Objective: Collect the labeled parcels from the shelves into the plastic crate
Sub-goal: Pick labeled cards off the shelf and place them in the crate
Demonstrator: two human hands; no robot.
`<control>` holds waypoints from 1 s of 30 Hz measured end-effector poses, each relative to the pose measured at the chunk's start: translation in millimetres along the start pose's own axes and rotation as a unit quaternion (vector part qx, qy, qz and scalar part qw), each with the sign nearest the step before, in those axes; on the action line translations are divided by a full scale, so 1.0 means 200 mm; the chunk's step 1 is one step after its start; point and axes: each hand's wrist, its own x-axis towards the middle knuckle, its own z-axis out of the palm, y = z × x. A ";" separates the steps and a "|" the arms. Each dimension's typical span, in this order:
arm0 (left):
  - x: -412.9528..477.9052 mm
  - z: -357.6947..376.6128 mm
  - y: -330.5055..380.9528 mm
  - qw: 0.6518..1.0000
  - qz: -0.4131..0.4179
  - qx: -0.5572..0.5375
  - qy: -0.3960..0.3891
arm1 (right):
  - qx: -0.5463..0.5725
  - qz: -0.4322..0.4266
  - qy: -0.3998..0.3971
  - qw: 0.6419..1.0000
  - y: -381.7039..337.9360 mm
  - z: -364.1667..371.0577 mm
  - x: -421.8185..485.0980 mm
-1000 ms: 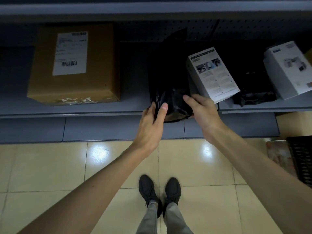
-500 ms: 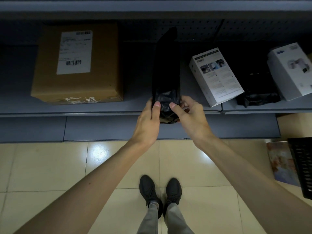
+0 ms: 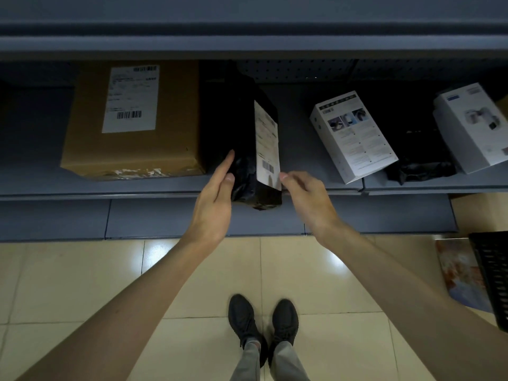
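Far left on the shelf [image 3: 55, 185], a labelled cardboard box [image 3: 132, 119] is sitting untouched. Just beside it, the left hand [image 3: 214, 199] is pressing flat, straight fingers against the left flank of the black-wrapped parcel [image 3: 242, 138]. The parcel is standing on edge, its long axis running straight back from the shelf's lip and its near end poking out between both hands. The right hand [image 3: 305, 199] is hovering loose-curled, grasping nothing, at the lower corner of the label [image 3: 266, 144]; contact there is hard to call. Far right, well apart on the floor [image 3: 82, 284], the plastic crate [image 3: 492, 279] is getting cut off by the frame.
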 end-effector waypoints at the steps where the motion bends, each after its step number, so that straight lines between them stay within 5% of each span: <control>1: 0.00 0.00 0.01 1.000 -0.001 0.001 0.007 | -0.005 0.009 -0.003 1.000 0.01 0.00 0.02; 11: 0.02 0.02 -0.01 0.995 -0.038 0.051 0.071 | 0.003 0.029 -0.019 0.999 -0.02 0.03 0.13; 24: 0.14 0.19 -0.10 0.994 -0.049 0.095 0.019 | -0.053 -0.015 0.010 0.998 0.13 -0.13 0.13; 30: 0.07 0.20 -0.11 0.999 -0.029 0.029 0.014 | -0.031 -0.038 0.002 0.999 0.18 -0.14 0.11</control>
